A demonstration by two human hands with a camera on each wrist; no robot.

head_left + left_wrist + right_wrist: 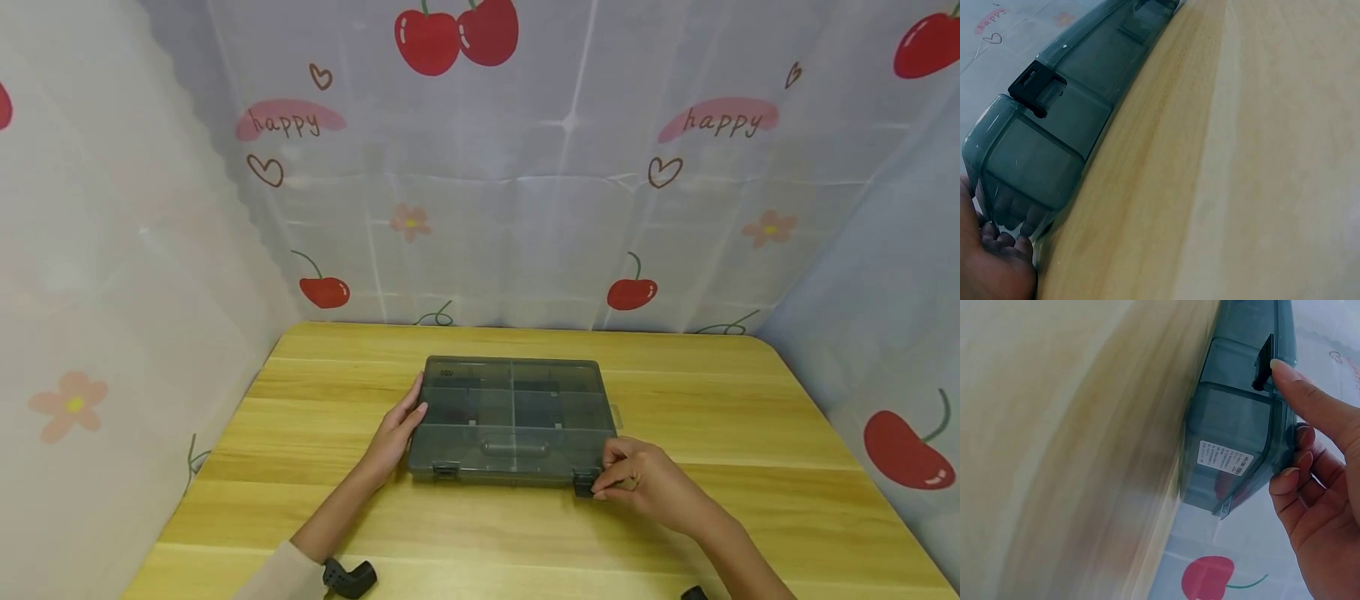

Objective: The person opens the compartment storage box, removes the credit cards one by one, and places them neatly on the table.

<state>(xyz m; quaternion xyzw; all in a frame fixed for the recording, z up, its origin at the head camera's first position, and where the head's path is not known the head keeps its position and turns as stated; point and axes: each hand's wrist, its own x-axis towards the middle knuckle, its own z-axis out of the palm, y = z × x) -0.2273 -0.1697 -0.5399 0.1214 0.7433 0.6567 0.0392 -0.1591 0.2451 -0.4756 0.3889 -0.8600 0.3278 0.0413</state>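
Observation:
A translucent grey-green plastic storage box [465,446] with inner dividers lies on the table, its lid down. My left hand [392,433] holds its left end, thumb at the lid's edge and fingers along the side. At the front right corner my right hand [652,483] has its thumb on the black right latch [1264,362], which stands tilted out from the front wall. Its other fingers curl against the box's right end. The left latch [1038,87] lies closer to the front wall. A white printed label [1225,457] is stuck on the right end.
The box rests on a wooden table [315,400] with rounded far corners. A pale curtain [480,250] printed with cherries surrounds the table at the back and sides. A black curved device [350,577] sits by the left wrist.

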